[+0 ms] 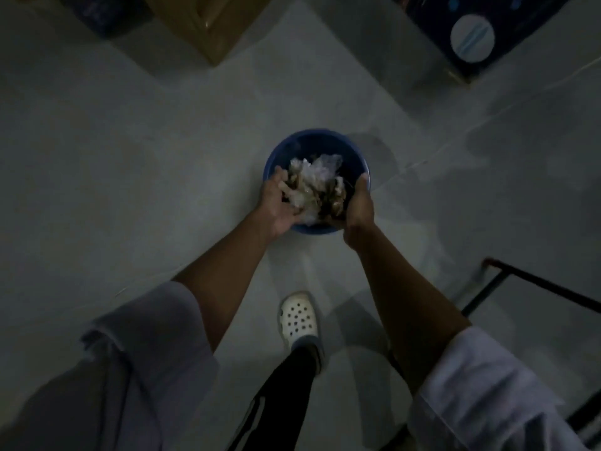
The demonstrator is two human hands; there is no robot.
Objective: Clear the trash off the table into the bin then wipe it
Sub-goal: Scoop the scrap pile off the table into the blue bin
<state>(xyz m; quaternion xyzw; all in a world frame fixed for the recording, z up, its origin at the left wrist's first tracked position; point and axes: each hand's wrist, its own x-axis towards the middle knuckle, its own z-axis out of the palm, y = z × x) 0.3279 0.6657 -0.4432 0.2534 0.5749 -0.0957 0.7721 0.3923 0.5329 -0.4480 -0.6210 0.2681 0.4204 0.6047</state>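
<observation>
— White is what gets noticed first at far left: a rolled-up sleeve (pixel 130 369). What's being held by the left hand (pixel 279 203) though?

— Junk, basically. The left hand is turned palm-up, fingers curled under and round the left side of a wad of trash (pixel 317 183). Crumpled clear plastic and brownish scraps can be made out, but it's too dim and blurry for more.

— And where's the wad relative to the bin?

— It's held straight over the blue bin (pixel 325 143), which is stood on the grey floor (pixel 97 157). The near rim is covered by both hands. Whether the wad is touching the bin's inside can't be told.

— And the right hand (pixel 357 206)?

— Mirrored. Its fingers are curled under the wad's right side, so the wad is clamped between the two.

— Anything else around?

— A cardboard box (pixel 201 24) is seen at top, left of centre. A white clog (pixel 298 317) and black trouser leg (pixel 283 395) are planted below the bin. A dark box (pixel 429 21) with a pale round patch is set top right, and a black metal frame (pixel 536 284) is cut off at the right edge.
</observation>
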